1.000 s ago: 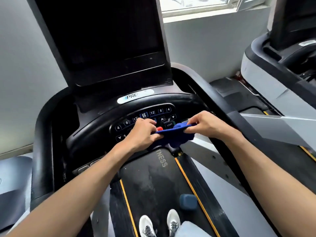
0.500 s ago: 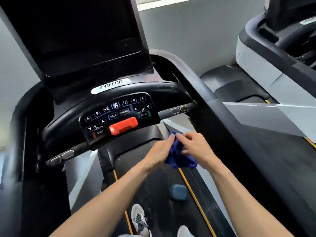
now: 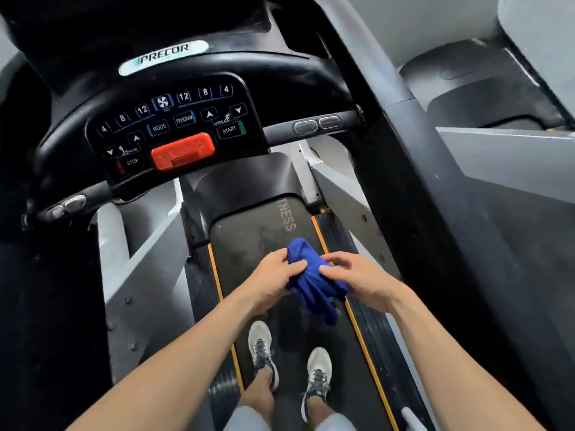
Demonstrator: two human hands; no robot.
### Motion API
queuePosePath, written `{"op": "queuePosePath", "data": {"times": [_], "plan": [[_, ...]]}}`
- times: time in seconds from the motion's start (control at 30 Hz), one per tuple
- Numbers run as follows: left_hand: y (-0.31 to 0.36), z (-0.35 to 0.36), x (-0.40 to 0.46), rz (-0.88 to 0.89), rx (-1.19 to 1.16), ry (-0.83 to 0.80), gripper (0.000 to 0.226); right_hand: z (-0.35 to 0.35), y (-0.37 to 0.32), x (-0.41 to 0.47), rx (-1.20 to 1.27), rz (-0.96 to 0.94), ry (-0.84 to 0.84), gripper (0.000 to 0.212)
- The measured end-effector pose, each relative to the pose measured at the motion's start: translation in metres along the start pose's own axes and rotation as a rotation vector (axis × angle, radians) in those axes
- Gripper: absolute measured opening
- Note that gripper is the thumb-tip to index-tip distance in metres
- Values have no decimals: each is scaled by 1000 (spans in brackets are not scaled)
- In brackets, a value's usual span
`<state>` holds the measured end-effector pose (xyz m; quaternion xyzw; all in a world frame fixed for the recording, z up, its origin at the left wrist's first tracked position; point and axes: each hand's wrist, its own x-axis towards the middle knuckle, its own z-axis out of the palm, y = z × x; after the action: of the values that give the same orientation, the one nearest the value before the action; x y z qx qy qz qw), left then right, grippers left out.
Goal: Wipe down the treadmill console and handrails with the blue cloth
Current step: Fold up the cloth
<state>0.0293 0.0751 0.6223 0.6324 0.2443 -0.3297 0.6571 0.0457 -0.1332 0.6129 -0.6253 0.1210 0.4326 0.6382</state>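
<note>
standing on the treadmill belt [image 3: 249, 244], the person holds the blue cloth [image 3: 312, 283] bunched between both hands at about waist height, well below the console [image 3: 174, 126] and touching none of it. the left hand [image 3: 273, 283] has its fingers curled into the cloth's left side, thumb pressed on top; the right hand [image 3: 357, 279] pinches the other side with fingertips and thumb, the rest of its fingers only loosely bent. a tail of cloth hangs free beneath them. my guess is the cloth is being gathered or refolded to get a fresh face before it goes to a surface, which would explain why it sits out in mid-air over the belt and not against anything.

counting what's there: one cloth, two hands on it, two grey shoes [image 3: 263, 346] side by side on the belt. the console carries one big red stop bar [image 3: 183, 149] in the middle of its button panel. the crossbar has two pairs of silvery grip sensors, one pair on the right [image 3: 317, 124] and one on the left [image 3: 67, 205]. one long dark handrail [image 3: 401, 169] runs down the right side; the left one is too deep in shadow to make out. whether any of this has been wiped i can't tell from looking.
</note>
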Motion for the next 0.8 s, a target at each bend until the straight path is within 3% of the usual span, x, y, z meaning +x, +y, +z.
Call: {"op": "queuePosePath", "data": {"times": [0.07,0.17,0.3,0.33,0.43,0.5,0.63,0.73,0.8], "plan": [[-19,2,14,-12,4,68,49,-8,23,7,-4,10,60,37],[-55,5,41,2,1,61,82,-18,63,24,-5,-22,167,35],[-122,9,90,20,245,13,73,-29,129,61,-50,-9,257,18],[-139,11,102,9,325,3,73,-33,146,72,-71,19,265,19],[-197,14,143,-62,443,-39,91,-40,203,104,-236,107,224,48],[-236,14,170,-93,509,-33,78,-45,240,128,-413,167,203,43],[-303,15,219,-70,521,40,16,-53,303,178,-524,186,229,12],[-339,11,262,-107,454,82,8,-61,341,218,-376,189,325,18],[-361,9,295,-137,303,128,26,-67,363,247,-286,191,428,25]]}}
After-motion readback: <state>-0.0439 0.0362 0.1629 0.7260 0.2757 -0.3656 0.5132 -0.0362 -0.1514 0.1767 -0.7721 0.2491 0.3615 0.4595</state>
